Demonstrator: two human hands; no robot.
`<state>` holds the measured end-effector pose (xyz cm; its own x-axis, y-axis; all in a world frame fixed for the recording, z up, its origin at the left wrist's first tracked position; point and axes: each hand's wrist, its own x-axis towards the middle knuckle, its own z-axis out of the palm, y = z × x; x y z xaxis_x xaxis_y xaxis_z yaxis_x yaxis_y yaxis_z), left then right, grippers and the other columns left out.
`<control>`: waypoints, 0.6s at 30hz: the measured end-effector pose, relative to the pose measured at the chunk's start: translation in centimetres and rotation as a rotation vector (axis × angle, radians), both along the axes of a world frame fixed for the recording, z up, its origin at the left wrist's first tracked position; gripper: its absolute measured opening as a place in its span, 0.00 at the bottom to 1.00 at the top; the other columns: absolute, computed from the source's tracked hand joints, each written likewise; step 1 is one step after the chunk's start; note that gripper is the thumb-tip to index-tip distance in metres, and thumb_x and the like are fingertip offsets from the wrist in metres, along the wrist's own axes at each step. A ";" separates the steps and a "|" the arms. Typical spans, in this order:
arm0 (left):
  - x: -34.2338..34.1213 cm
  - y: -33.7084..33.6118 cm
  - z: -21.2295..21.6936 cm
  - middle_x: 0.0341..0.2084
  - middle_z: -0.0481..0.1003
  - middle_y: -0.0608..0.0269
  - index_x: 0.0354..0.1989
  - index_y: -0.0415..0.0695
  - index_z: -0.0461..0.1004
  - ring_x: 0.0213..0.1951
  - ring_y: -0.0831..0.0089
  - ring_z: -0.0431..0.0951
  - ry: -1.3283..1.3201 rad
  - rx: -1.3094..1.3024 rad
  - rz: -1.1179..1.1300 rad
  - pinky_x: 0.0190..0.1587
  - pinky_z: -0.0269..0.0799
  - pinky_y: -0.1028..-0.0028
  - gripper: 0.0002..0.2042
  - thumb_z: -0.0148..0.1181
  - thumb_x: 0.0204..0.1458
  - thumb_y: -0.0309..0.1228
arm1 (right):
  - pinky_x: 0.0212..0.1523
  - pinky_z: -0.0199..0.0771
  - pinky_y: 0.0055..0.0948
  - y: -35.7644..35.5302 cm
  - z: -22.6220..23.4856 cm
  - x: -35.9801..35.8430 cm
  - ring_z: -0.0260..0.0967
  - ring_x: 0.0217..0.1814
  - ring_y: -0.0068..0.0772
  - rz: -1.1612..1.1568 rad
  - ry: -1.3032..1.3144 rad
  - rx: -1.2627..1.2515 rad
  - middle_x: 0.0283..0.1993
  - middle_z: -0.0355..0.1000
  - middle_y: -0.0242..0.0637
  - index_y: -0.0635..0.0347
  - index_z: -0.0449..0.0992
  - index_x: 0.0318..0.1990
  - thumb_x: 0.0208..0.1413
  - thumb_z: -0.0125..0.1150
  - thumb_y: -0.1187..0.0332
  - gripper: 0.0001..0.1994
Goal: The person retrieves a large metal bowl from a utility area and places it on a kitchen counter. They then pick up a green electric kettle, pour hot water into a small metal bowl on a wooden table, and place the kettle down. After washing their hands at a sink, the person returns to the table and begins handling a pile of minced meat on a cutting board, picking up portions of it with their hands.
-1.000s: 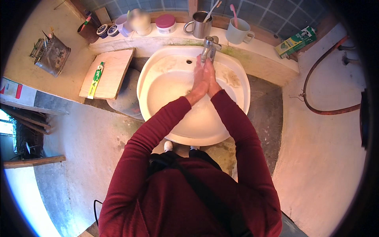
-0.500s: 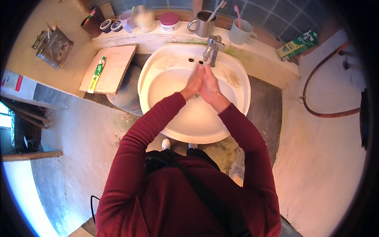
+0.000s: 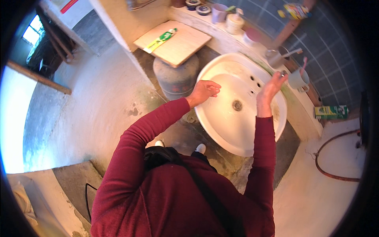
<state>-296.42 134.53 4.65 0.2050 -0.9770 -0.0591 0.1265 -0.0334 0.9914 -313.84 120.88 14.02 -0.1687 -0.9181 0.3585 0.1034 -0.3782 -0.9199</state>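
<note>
White porcelain fills the middle of our view: the sink (image 3: 225, 130), with its drain (image 3: 237, 105) in the bowl. Our left hand (image 3: 203, 91) hovers over the basin's left rim, fingers loosely spread and empty. Our right hand (image 3: 269, 90) is raised near the tap (image 3: 282, 73) at the back rim, fingers open and holding nothing; whether it touches the tap we cannot tell. To work the tap well, we judge it best to keep both hands over the bowl so drips fall inside.

At far left, a wooden board (image 3: 177, 43) with a green tube (image 3: 160, 39) on it rests atop a grey cylinder (image 3: 175, 77). Behind the sink a metal cup (image 3: 274, 59) and a pale mug (image 3: 297, 79) with a toothbrush crowd the tap, easy to knock. Further right lie a green box (image 3: 331, 112) and a hose (image 3: 335, 158).
</note>
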 end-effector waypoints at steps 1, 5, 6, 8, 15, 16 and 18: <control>2.2 1.6 0.0 0.25 0.73 0.65 0.38 0.36 0.73 0.27 0.81 0.72 0.024 0.016 0.050 0.32 0.72 0.81 0.09 0.53 0.52 0.26 | 0.65 0.33 0.30 -0.2 -0.1 1.0 0.35 0.68 0.37 -0.049 0.002 0.013 0.67 0.34 0.49 0.69 0.35 0.63 0.58 0.42 0.61 0.33; 11.3 9.0 -0.2 0.26 0.73 0.66 0.41 0.38 0.72 0.27 0.81 0.73 0.098 0.051 0.212 0.33 0.71 0.81 0.10 0.51 0.53 0.29 | 0.65 0.34 0.30 0.8 -0.5 3.8 0.35 0.68 0.37 -0.212 -0.037 -0.040 0.68 0.31 0.49 0.69 0.33 0.63 0.56 0.43 0.63 0.34; 14.0 11.3 -0.7 0.26 0.73 0.67 0.41 0.38 0.72 0.27 0.81 0.73 0.116 0.051 0.273 0.34 0.71 0.80 0.10 0.52 0.53 0.28 | 0.65 0.34 0.30 2.6 -0.8 5.9 0.34 0.69 0.37 -0.181 -0.026 0.015 0.68 0.31 0.48 0.69 0.33 0.63 0.56 0.43 0.63 0.34; 19.3 15.8 -1.9 0.25 0.72 0.68 0.40 0.38 0.72 0.27 0.81 0.72 0.079 0.074 0.375 0.35 0.72 0.80 0.10 0.53 0.51 0.28 | 0.65 0.35 0.30 6.3 -1.3 10.5 0.34 0.69 0.38 -0.116 -0.004 0.125 0.68 0.31 0.48 0.69 0.34 0.63 0.55 0.44 0.64 0.34; 34.6 31.8 -0.6 0.26 0.71 0.68 0.42 0.35 0.70 0.30 0.81 0.71 0.154 0.151 0.638 0.36 0.71 0.78 0.11 0.50 0.54 0.29 | 0.40 0.72 0.33 25.1 -8.8 35.6 0.70 0.39 0.34 0.977 -0.072 0.664 0.39 0.70 0.40 0.62 0.69 0.43 0.55 0.50 0.61 0.15; 36.4 33.6 -0.3 0.26 0.71 0.67 0.42 0.35 0.70 0.31 0.81 0.71 0.182 0.148 0.677 0.35 0.71 0.78 0.12 0.49 0.55 0.30 | 0.41 0.72 0.35 28.1 -9.4 39.1 0.70 0.40 0.35 1.096 -0.052 0.677 0.40 0.70 0.41 0.62 0.69 0.44 0.54 0.50 0.60 0.15; 38.9 35.9 -0.3 0.28 0.73 0.65 0.47 0.37 0.68 0.32 0.79 0.72 -0.176 0.056 0.801 0.34 0.70 0.78 0.15 0.43 0.58 0.34 | 0.45 0.70 0.38 34.1 -10.6 45.9 0.69 0.45 0.37 1.249 -0.081 0.842 0.44 0.69 0.45 0.63 0.68 0.45 0.56 0.47 0.60 0.16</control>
